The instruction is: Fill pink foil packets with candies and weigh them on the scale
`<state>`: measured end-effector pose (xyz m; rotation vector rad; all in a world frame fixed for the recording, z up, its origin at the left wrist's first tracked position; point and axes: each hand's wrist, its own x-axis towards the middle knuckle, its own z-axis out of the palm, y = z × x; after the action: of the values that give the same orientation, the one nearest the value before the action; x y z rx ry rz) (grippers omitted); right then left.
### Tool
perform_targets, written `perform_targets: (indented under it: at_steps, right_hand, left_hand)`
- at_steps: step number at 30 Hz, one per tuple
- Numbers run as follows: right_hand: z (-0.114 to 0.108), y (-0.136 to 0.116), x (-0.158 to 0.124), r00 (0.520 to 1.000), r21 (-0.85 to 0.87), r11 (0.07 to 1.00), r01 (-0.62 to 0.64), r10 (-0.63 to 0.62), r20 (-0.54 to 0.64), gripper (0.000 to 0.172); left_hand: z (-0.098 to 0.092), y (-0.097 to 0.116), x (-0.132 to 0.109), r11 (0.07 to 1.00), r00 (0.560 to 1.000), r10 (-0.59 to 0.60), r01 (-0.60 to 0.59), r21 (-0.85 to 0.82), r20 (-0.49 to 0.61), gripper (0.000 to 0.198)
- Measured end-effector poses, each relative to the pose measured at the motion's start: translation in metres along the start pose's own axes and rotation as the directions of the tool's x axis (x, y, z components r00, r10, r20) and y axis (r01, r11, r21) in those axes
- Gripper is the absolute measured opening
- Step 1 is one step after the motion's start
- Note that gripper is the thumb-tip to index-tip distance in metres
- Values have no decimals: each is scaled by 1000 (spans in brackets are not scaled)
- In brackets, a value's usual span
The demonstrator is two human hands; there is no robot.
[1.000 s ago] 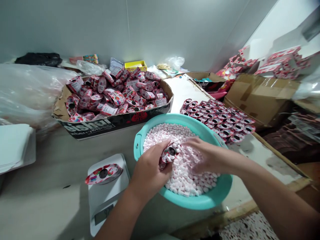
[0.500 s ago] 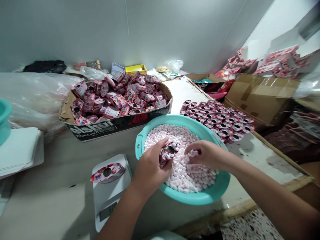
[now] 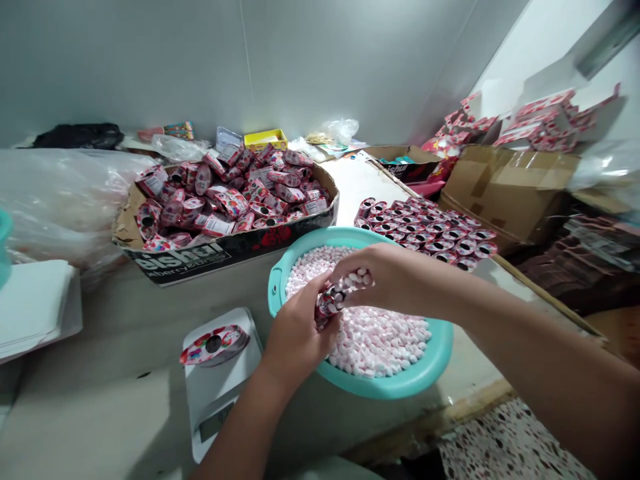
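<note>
My left hand is closed around a small red printed candy box, its round dark hole facing up. My right hand is cupped over that box with several white candies in its palm, some of them at the hole. Both hands are above a turquoise basin full of small pale pink-white candies. Left of the basin, a white digital scale carries another candy box with a dark hole on top. The scale's display is partly hidden by my left forearm.
A low cardboard tray behind the scale is heaped with closed-looking candy boxes. Rows of upright candy boxes stand right of the basin. A brown carton is at the far right, and a clear plastic bag lies at the left.
My right hand has lifted from the candies in the basin and moved left to the box in my left hand, carrying candies. The view has shifted slightly.
</note>
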<state>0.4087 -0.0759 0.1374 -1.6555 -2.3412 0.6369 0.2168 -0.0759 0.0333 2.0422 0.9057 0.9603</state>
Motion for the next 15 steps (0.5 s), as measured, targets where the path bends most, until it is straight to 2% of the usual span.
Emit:
perform_targets:
  at_steps: [5,8,11,15]
  right_hand:
    - [10,27,-26,985,23,998,-60,63,-161,27]
    - [22,36,-33,967,90,994,-55,76,-243,31]
    - [40,35,-30,942,106,994,-28,62,-330,23]
    - [64,23,-26,867,69,997,-18,50,-497,19]
  left_hand:
    - [2,0,0,1000,1000,1,-1,16,-17,61]
    - [3,0,-1,1000,1000,-3,3,24,-14,61]
    - [3,0,-1,999,1000,-2,2,33,-16,61]
    - [2,0,-1,999,1000,10,-8,48,-25,60]
